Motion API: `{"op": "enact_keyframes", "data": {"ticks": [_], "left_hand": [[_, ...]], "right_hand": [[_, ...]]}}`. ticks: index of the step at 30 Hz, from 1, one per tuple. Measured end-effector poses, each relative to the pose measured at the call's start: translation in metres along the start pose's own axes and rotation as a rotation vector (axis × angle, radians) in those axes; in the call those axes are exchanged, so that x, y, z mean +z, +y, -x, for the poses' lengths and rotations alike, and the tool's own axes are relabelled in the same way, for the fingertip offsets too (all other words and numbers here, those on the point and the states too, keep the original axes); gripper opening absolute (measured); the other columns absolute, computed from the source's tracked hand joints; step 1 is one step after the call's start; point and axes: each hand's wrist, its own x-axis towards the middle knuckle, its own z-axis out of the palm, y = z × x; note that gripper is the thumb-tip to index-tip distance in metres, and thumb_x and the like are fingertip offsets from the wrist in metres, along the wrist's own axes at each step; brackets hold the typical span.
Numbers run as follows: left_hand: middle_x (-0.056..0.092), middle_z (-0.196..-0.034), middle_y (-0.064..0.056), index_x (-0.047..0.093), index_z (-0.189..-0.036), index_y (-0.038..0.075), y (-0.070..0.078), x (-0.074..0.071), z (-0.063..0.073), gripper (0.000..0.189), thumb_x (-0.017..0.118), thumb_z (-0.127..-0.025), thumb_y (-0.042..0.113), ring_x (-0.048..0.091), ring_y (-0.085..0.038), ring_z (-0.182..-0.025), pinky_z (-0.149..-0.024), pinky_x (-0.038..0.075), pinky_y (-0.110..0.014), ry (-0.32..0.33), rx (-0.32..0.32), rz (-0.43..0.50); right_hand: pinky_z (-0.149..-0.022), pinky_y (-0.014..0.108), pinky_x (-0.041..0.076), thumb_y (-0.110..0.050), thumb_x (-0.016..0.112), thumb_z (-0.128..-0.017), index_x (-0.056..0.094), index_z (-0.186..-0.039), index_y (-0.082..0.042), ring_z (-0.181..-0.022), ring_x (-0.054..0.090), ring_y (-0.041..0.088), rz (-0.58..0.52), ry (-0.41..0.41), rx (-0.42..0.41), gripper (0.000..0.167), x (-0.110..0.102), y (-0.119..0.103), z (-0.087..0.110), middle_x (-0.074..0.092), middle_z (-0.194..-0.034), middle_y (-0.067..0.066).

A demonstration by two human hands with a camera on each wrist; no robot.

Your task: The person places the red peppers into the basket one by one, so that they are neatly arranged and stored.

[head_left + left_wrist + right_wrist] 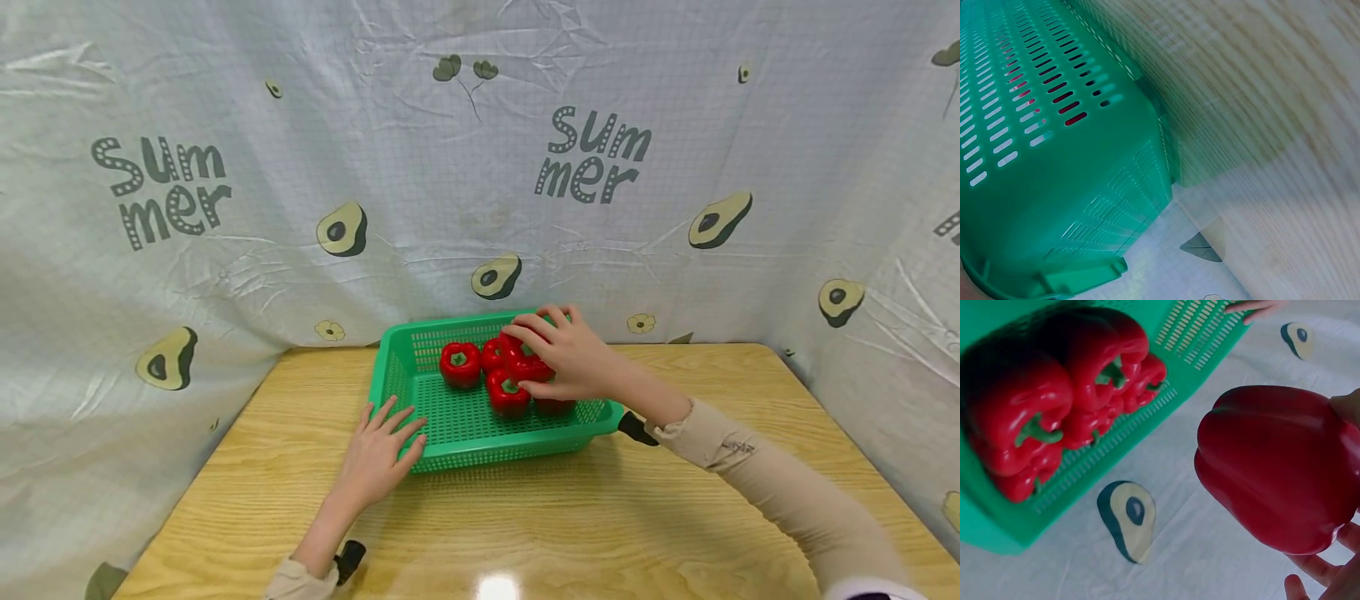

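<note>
Above the right side of a green plastic basket (420,446), my right hand (573,354) grips a red bell pepper (1275,469), thumb on one side and fingers on the other. Other red bell peppers (460,365) sit in the basket, several of them bunched under and beside that hand, green stems showing. At the basket's front left corner, my left hand (382,454) rests on the rim with its fingers spread and fairly straight. Only the basket's perforated wall (1054,144) and a sliver of skin show in the left wrist view.
The basket stands on a wood-grain table (480,533), close to its back edge. A pale cloth curtain (420,167) printed with avocados and lettering hangs behind and around the table. A dark strap (349,560) is on the left wrist.
</note>
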Motion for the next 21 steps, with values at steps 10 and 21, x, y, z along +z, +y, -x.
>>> {"op": "enact_keyframes", "data": {"ticks": [10,21], "left_hand": [[0.057,-0.122,-0.011,0.063,-0.114,0.015,0.001,-0.001,0.000,0.034,0.050,-0.088,0.033,0.038,-0.035,-0.127,-0.105,0.023,-0.056,-0.019,-0.008,0.002],[0.058,-0.122,-0.009,0.063,-0.114,0.017,-0.001,-0.001,-0.001,0.033,0.048,-0.089,0.034,0.039,-0.034,-0.126,-0.104,0.025,-0.056,-0.010,0.000,-0.008]], "right_hand": [[-0.075,0.040,0.034,-0.049,0.061,-0.077,0.048,-0.124,-0.014,-0.096,0.042,0.022,-0.040,-0.050,0.007,0.061,0.022,-0.002,-0.025,0.051,-0.116,0.004],[-0.079,0.040,0.033,-0.058,0.052,-0.079,0.048,-0.127,-0.016,-0.094,0.042,0.021,0.012,-0.152,-0.022,0.064,0.056,-0.007,-0.046,0.054,-0.115,0.001]]}}
